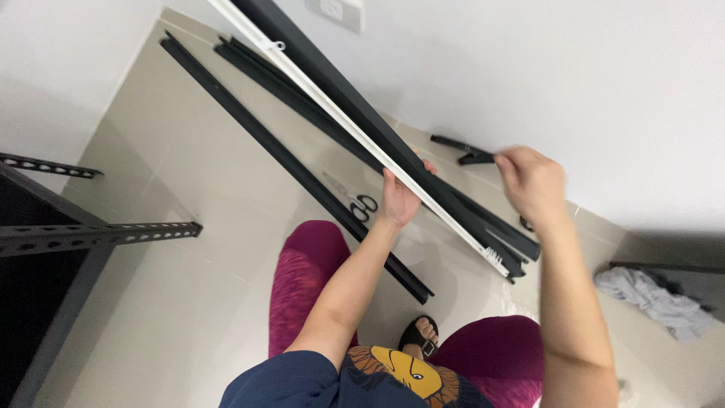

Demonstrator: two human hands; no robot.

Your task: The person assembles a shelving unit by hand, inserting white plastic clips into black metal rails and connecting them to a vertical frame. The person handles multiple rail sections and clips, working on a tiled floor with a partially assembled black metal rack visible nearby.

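Left hand [398, 198] gripping long white-edged dark metal rail [355, 125], leaning up off tiled floor [189, 249]. Right hand [531, 181] fisted just beside, contents hidden. Likely stiff, long, unwieldy; best gripped mid-length, two-handed.

The long rail [423, 177] that the left hand [398, 200] grips looks like dark, matt-coated metal with a smooth white strip [332, 106] along its edge (plastic or painted metal, hard to tell), and the other bars [287, 155] on the floor share the same dull dark finish. The floor tiles [189, 189] are smooth with a soft sheen, the perforated angle bars [98, 234] are grey matt metal, and the rag [653, 295] is crumpled grey cloth. The scissors [351, 198] have bright metal blades and black plastic handles.
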